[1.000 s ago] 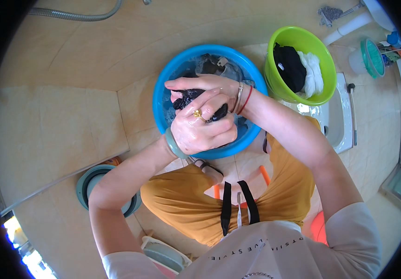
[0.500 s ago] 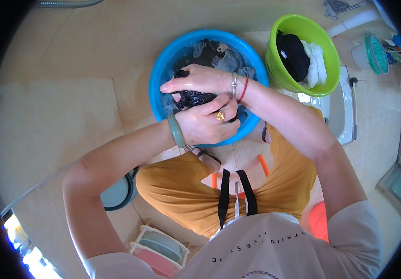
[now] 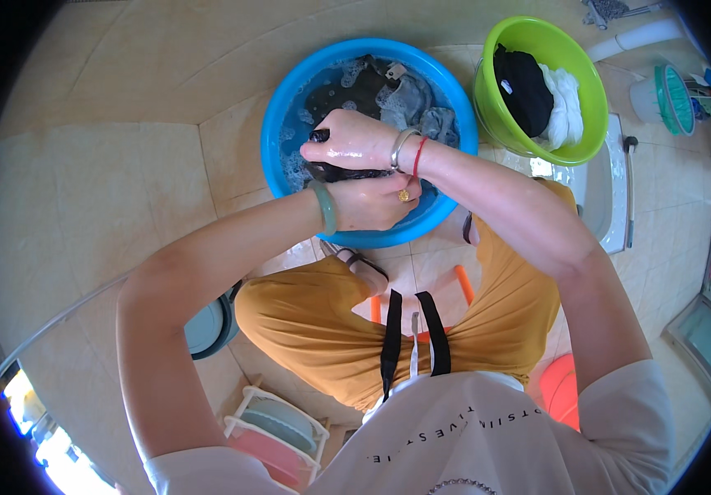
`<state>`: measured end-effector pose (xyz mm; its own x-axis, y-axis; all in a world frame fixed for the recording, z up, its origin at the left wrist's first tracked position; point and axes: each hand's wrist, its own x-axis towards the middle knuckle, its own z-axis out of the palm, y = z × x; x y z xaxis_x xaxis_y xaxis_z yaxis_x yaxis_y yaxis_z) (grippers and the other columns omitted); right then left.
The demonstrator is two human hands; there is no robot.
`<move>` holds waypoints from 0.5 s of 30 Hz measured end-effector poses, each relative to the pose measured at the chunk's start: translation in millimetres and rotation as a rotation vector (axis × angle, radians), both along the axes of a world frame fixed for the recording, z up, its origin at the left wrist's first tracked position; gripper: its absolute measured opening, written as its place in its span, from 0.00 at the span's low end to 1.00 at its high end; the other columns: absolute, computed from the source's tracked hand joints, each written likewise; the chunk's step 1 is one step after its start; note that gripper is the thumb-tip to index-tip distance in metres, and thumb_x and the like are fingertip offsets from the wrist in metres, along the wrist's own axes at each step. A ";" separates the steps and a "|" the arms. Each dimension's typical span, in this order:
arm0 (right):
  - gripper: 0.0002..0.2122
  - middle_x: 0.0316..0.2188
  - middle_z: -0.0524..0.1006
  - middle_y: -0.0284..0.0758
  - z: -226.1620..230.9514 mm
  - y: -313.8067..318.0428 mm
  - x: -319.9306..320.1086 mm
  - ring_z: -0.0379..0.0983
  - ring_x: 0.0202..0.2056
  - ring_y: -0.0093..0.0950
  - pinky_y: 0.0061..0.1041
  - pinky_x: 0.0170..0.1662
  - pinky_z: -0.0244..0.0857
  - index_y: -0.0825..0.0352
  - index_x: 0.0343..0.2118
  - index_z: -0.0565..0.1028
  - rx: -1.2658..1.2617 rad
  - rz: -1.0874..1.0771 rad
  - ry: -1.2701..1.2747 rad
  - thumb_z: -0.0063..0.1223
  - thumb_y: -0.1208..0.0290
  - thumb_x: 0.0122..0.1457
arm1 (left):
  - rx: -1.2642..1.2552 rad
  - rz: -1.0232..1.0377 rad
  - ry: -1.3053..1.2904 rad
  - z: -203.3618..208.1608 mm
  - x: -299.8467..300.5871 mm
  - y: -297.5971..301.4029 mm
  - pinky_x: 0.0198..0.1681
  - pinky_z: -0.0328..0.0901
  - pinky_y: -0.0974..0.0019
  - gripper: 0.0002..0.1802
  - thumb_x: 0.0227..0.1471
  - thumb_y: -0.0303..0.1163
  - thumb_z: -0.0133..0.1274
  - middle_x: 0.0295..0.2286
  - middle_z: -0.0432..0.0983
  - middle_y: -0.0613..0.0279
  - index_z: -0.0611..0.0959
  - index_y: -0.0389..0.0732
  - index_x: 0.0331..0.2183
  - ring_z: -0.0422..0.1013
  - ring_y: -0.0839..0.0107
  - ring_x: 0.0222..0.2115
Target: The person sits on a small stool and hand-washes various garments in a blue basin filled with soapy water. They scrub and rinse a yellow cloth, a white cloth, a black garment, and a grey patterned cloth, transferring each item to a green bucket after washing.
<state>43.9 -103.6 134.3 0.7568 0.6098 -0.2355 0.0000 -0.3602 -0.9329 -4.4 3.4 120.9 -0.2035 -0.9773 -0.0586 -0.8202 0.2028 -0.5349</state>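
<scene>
A blue basin [image 3: 273,107] of soapy water is in front of me, with grey garments [image 3: 407,99] soaking at its far side. Over its near half, both hands grip a wet black cloth [image 3: 335,172]. My right hand [image 3: 354,140] is closed in a fist on top, and a bit of black fabric pokes out by its thumb. Just below and nearer to me, my left hand [image 3: 369,203] is wrapped round the lower part of the cloth. The wrists cross close together, and much of the cloth is hidden by the fingers.
To the right of the basin stands a lime-green bucket [image 3: 595,99] holding black cloth [image 3: 524,89] and white cloth [image 3: 564,103]. A white tray-like fixture [image 3: 617,186] lies beyond it. A bin with a green liner [image 3: 674,101] is at far right, and a white rack [image 3: 319,441] at lower left.
My right hand has tightened from a looser hold into a fist on the black cloth. The left hand has rolled over, and the cloth looks more bunched. The view has shifted slightly.
</scene>
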 end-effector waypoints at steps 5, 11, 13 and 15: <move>0.18 0.22 0.75 0.52 -24.6 5.4 2.1 0.73 0.25 0.46 0.38 0.36 0.67 0.74 0.22 0.77 -0.118 -0.040 -0.146 0.51 0.59 0.52 | 0.047 0.030 -0.005 -31.2 3.9 -5.6 0.53 0.58 0.63 0.16 0.44 0.37 0.51 0.38 0.74 0.63 0.82 0.40 0.35 0.68 0.67 0.45; 0.17 0.30 0.77 0.53 -41.2 8.8 2.6 0.75 0.35 0.48 0.40 0.44 0.69 0.71 0.26 0.80 -0.293 -0.057 -0.198 0.50 0.59 0.52 | 0.115 0.185 0.144 -64.5 8.4 -12.2 0.50 0.64 0.64 0.15 0.52 0.30 0.46 0.44 0.74 0.58 0.79 0.39 0.42 0.71 0.65 0.44; 0.17 0.32 0.78 0.52 -45.6 6.8 2.7 0.76 0.37 0.47 0.39 0.45 0.70 0.70 0.28 0.81 -0.350 -0.047 -0.190 0.50 0.59 0.53 | 0.218 0.415 0.542 -68.1 12.0 -22.8 0.48 0.64 0.64 0.14 0.53 0.30 0.44 0.42 0.75 0.58 0.79 0.40 0.41 0.71 0.65 0.42; 0.17 0.33 0.78 0.52 -51.5 2.7 2.4 0.76 0.38 0.47 0.40 0.45 0.70 0.70 0.28 0.81 -0.395 -0.059 -0.175 0.50 0.58 0.54 | 0.352 0.546 0.697 -64.6 13.7 -36.3 0.47 0.64 0.64 0.13 0.54 0.29 0.43 0.41 0.76 0.59 0.79 0.40 0.40 0.72 0.65 0.41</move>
<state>46.4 -100.9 82.8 0.8370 0.4526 -0.3075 0.1140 -0.6939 -0.7110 9.3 -32.9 56.4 0.1756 -0.8970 -0.4056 -0.9606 -0.2462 0.1287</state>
